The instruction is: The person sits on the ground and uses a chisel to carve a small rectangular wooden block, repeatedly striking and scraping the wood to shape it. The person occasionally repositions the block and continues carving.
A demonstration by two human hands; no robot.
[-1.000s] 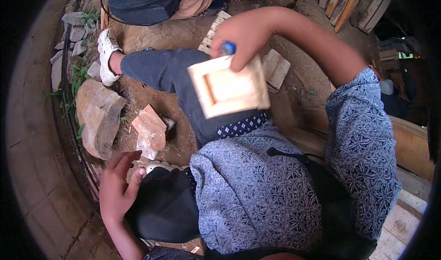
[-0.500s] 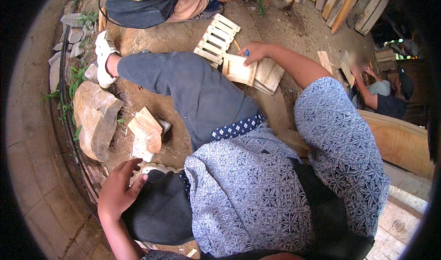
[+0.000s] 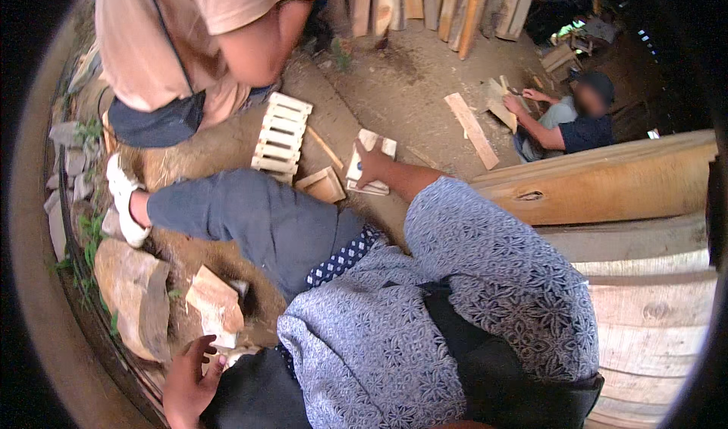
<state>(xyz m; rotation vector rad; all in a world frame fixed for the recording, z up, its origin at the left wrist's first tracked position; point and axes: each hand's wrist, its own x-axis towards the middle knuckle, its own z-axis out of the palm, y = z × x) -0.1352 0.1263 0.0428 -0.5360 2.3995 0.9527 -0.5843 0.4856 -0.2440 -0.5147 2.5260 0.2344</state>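
Note:
My right hand [image 3: 372, 164] reaches out over a small stack of pale wooden boards [image 3: 385, 145]. Its fingers and thumb span the top board and grip it, and a small blue spot shows by the fingers. Just left of the stack lies a shallow wooden tray [image 3: 322, 185] with a raised rim. Beyond that tray is a slatted wooden piece [image 3: 281, 135], near a thin wooden stick [image 3: 325, 148]. At the lower left, my left hand [image 3: 194, 380] hangs above my dark-clad knee, empty, with its fingers apart and loosely bent.
A cut wooden block [image 3: 215, 300] lies beside a large stone [image 3: 134, 296]. One person [image 3: 250, 42] sits at the upper left, and another [image 3: 576, 122] works with wood at the right. Thick planks [image 3: 614, 177] are stacked at right; more boards [image 3: 409, 1] stand along the back.
My right hand has moved from the rimmed tray onto the board stack beside it, and the tray now lies apart. The view has swung toward the right. My left hand stays empty.

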